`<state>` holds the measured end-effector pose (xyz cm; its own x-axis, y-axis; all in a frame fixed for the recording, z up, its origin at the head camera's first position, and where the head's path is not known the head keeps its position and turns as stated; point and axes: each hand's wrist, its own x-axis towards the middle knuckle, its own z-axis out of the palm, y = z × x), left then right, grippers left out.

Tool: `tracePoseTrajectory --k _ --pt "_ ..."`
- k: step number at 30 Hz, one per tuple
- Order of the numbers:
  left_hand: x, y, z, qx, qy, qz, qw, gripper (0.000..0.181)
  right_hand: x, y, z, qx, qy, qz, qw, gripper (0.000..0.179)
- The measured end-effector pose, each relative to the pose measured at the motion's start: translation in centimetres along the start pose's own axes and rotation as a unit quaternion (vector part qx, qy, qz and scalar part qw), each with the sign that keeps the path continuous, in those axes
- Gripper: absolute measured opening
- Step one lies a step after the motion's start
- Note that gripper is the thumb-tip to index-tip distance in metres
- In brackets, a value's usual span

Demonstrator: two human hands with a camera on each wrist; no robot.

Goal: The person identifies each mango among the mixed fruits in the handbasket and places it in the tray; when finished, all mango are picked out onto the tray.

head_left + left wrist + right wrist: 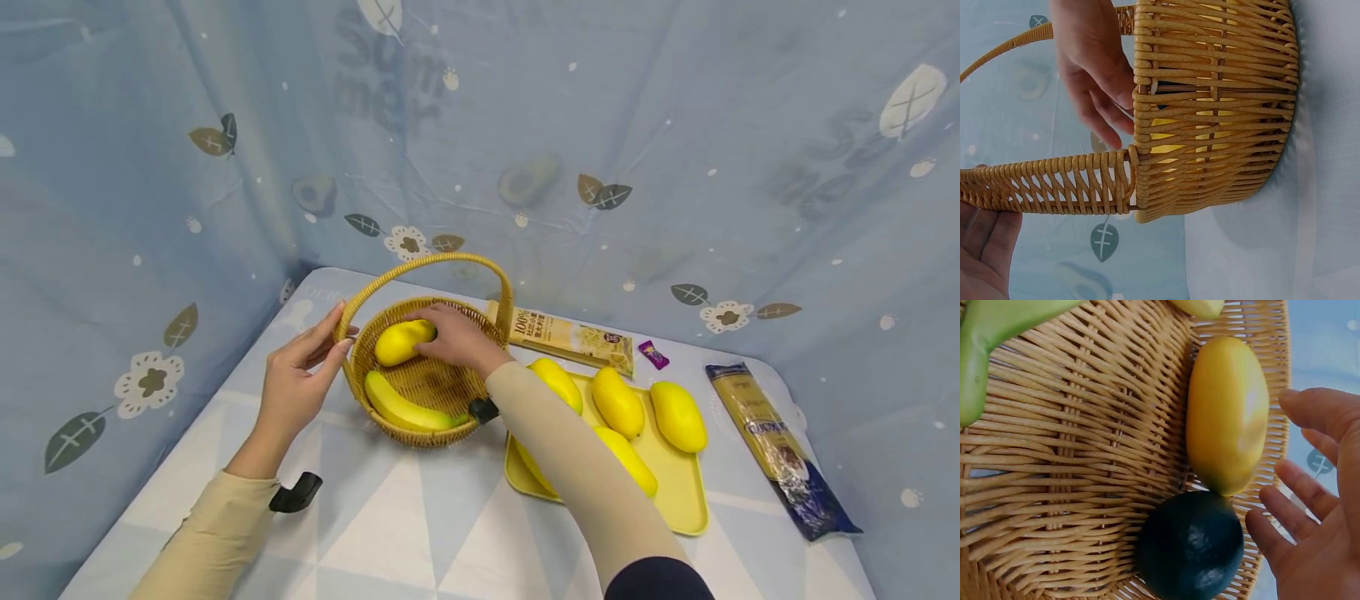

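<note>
My left hand (300, 379) grips the woven basket's handle (1054, 184) near its left base, fingers behind it and thumb in front. The basket (427, 438) stands upright on the table. My right hand (453, 333) reaches into it, beside a yellow mango (397, 343). In the right wrist view its fingers (1300, 515) are spread and loosely bent, apart from the mango. A dark green round fruit (1191, 547) lies against the mango's end; my right hand hides it in the head view. Along the basket's near side lies a banana (405, 408) with a green stem.
A yellow tray (682, 508) with several mangoes (618, 402) is right of the basket, partly under my right forearm. Behind it lie a noodle pack (570, 337) and a small purple packet (653, 355). A long pasta bag (776, 446) is at far right. Patterned curtains surround the table.
</note>
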<state>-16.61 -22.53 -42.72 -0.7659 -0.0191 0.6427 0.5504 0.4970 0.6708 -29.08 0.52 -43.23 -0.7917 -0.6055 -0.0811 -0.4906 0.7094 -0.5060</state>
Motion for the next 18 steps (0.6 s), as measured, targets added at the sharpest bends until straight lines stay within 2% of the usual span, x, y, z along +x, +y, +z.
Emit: tracePoseTrajectory --k 4,11,18 --pt "0.1 0.0 0.0 0.003 0.001 0.0 1.0 0.062 0.6 0.1 0.3 0.001 -0.009 -0.014 0.9999 0.05" --pt "0.0 0.0 0.1 0.003 -0.004 0.0 1.0 0.061 1.2 0.4 0.9 -0.008 -0.05 -0.026 0.9984 0.054" --pt "0.0 0.0 0.0 0.005 -0.003 0.002 1.0 0.062 1.5 -0.1 1.6 -0.044 -0.077 -0.028 0.9956 0.055"
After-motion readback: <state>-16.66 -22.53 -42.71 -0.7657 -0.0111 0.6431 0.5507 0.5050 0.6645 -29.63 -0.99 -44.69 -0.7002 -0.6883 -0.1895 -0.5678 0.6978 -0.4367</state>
